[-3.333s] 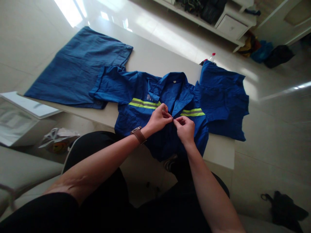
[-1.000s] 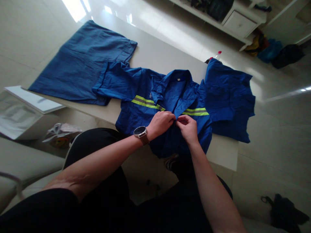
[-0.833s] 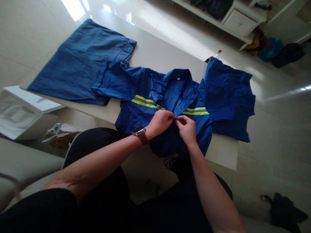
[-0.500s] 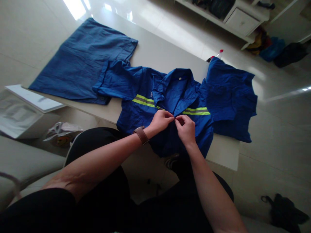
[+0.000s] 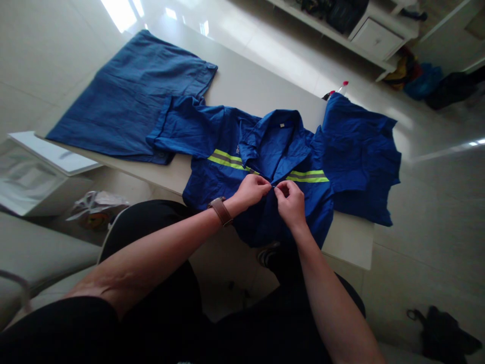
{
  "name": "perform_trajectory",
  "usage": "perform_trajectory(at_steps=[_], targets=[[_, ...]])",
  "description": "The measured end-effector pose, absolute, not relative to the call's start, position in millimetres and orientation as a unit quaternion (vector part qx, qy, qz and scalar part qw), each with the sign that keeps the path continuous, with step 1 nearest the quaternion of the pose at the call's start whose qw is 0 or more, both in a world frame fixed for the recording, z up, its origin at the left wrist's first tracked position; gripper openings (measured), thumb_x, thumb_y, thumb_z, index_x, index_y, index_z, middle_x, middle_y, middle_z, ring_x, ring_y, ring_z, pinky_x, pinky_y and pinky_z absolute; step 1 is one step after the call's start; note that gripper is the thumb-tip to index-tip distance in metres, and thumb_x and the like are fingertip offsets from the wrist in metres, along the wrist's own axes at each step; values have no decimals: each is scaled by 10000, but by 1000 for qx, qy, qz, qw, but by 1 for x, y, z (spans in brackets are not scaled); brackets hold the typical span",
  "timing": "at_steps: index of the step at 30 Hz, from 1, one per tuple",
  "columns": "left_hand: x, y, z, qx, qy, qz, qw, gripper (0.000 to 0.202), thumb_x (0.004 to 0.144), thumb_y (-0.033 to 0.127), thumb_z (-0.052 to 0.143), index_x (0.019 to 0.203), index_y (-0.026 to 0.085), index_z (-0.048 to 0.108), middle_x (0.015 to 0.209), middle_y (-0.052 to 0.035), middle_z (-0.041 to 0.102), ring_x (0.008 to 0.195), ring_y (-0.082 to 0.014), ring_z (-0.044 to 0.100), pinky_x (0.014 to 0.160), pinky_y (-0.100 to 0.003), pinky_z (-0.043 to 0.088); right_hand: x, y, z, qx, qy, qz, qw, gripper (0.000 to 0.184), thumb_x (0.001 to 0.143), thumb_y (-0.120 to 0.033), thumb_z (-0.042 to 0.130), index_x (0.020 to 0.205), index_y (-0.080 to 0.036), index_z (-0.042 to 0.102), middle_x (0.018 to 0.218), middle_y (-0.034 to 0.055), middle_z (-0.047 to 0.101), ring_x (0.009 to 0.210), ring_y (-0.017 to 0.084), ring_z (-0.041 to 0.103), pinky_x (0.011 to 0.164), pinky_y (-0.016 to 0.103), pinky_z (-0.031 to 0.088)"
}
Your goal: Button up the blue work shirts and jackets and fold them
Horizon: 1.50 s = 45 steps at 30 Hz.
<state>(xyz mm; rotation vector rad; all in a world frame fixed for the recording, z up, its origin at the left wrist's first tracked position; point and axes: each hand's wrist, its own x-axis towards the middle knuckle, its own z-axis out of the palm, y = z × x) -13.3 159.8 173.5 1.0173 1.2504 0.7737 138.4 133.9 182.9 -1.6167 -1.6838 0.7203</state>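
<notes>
In the head view, the left forearm slants in from the lower left, a brown-strapped watch (image 5: 221, 211) at the wrist, and the left hand (image 5: 250, 192) has thumb and forefinger pinched on the front opening of a blue jacket (image 5: 265, 156). The right hand (image 5: 291, 203) comes up from the lower right, its thumb and forefinger also pinching the jacket's front; the two sets of fingertips almost meet just below the open collar. A tiny pale bit between them is too small to tell.

The jacket lies face up across a white table (image 5: 250, 78), collar away from the person, its hem past the near edge, above the knees. Its sleeves reach onto a blue cloth (image 5: 117, 101) on the left and a blue garment (image 5: 352, 116) on the right. Tabletop shows beyond the collar and at the near right corner.
</notes>
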Motion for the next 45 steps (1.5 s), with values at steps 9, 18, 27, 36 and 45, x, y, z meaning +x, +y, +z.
perform_trajectory(at_steps=[9, 18, 27, 36, 45], targets=[[-15, 158, 176, 592, 559, 275, 512, 62, 778, 94, 677, 811, 132, 714, 734, -35, 714, 693, -137, 648, 613, -221, 437, 140, 148, 168, -652, -317, 581, 371, 214, 655, -254, 719, 798, -192, 572, 635, -27, 591, 548, 134, 585, 551, 252, 466], [-23, 162, 172, 542, 579, 182, 581, 167, 759, 212, 717, 646, 175, 599, 550, -13, 584, 568, -151, 592, 546, -249, 418, 145, 155, 159, -704, -466, 386, 373, 399, 714, -508, 742, 927, -193, 621, 783, 18, 681, 649, 163, 647, 573, 262, 491], [-31, 172, 172, 207, 616, 441, 619, 171, 924, 230, 599, 1034, 204, 471, 869, 5, 625, 649, -106, 663, 596, -212, 499, 146, 168, 160, -650, -257, 551, 457, 307, 670, -361, 778, 871, -219, 594, 850, 20, 726, 781, 172, 704, 555, 215, 495], [-37, 194, 179, 326, 584, 498, 552, 204, 830, 227, 742, 846, 170, 547, 710, 19, 615, 606, -116, 639, 597, -227, 495, 134, 180, 151, -686, -262, 482, 477, 320, 635, -267, 647, 945, -214, 586, 686, -71, 600, 538, 102, 528, 440, 176, 325], [-41, 199, 194, 553, 602, 444, 368, 194, 772, 228, 789, 710, 190, 610, 682, 18, 642, 662, -127, 620, 619, -221, 443, 143, 170, 182, -653, -569, 200, 458, 399, 711, -220, 553, 1085, -159, 681, 937, 71, 676, 783, 192, 604, 756, 333, 518]])
